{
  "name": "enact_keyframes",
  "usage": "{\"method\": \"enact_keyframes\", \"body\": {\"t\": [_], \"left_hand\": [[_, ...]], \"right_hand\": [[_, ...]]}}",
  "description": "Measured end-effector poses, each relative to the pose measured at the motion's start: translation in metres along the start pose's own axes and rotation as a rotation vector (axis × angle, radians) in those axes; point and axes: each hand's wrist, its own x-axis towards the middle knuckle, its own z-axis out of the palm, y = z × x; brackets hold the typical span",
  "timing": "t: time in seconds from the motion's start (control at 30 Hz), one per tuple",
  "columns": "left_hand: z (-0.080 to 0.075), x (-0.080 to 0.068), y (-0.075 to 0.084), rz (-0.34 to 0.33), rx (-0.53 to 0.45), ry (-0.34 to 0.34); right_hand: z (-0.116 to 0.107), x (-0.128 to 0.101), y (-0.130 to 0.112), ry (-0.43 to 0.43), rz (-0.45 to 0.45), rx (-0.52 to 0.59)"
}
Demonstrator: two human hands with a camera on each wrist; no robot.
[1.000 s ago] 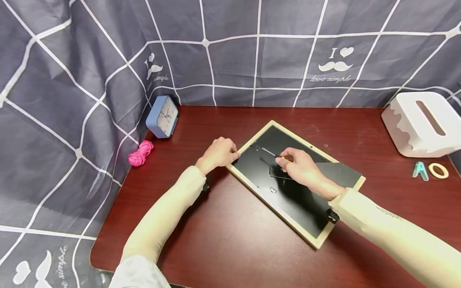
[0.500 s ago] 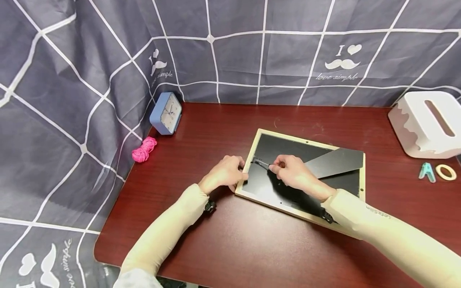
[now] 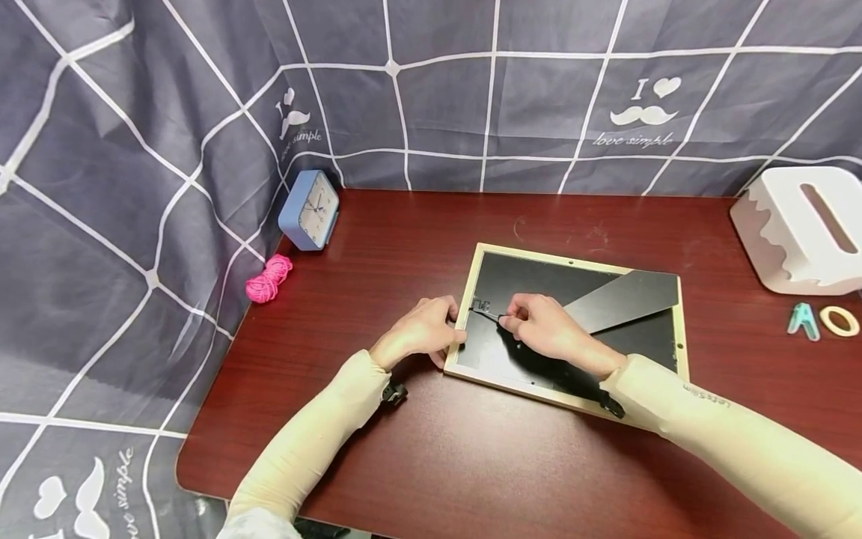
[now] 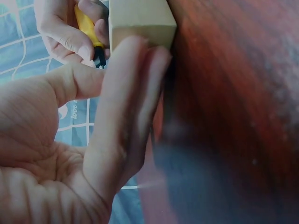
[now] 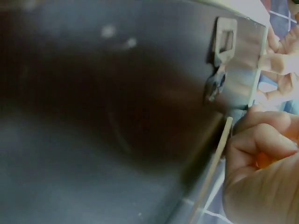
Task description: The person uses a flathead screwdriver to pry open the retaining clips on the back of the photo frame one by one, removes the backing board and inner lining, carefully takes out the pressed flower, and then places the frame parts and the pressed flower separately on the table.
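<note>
A picture frame point(image 3: 525, 255) of pale wood lies face down on the table, its black backing board point(image 3: 512, 275) upward. My left hand point(image 3: 420, 331) grips the frame's left rail, thumb on top and fingers along the outer side. In my right hand point(image 3: 548, 328) is a screwdriver point(image 4: 86, 25) with a yellow and black handle, pinched between thumb and fingers. The shaft points left, its tip close to the left rail beside a small metal hanger point(image 5: 226, 41). A dark grey stand leg point(image 3: 619, 301) slants across the right part of the backing, partly behind my right hand.
A blue clock point(image 3: 310, 210) and pink yarn point(image 3: 269, 278) are at the back left. To the right stand a white tissue box point(image 3: 795, 239), a teal clip point(image 3: 804, 322) and a pale ring point(image 3: 839, 321). A grey curtain point(image 3: 444, 105) hangs behind the table.
The frame has turned counterclockwise, its long sides now nearly level. My left hand has come nearer with the left rail. The screwdriver's tip has dropped from above the board to beside the hanger.
</note>
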Motion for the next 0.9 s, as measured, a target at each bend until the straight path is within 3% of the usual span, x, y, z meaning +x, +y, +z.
{"method": "enact_keyframes", "body": {"t": [0.2,0.47,0.73,0.9], "left_hand": [[0.0,0.001,-0.002,0.023,-0.035,-0.023],[-0.001,0.0,-0.002,0.042,-0.063,-0.041],[-0.003,0.001,-0.004,0.055,-0.073,-0.047],[-0.004,0.003,-0.006,0.064,-0.071,-0.054]], "right_hand": [[0.005,0.002,0.01,0.024,-0.001,0.064],[0.016,0.008,0.032,0.063,0.071,0.096],[0.012,0.0,0.009,0.064,0.103,0.138],[0.013,0.0,0.006,0.072,0.107,0.131]]}}
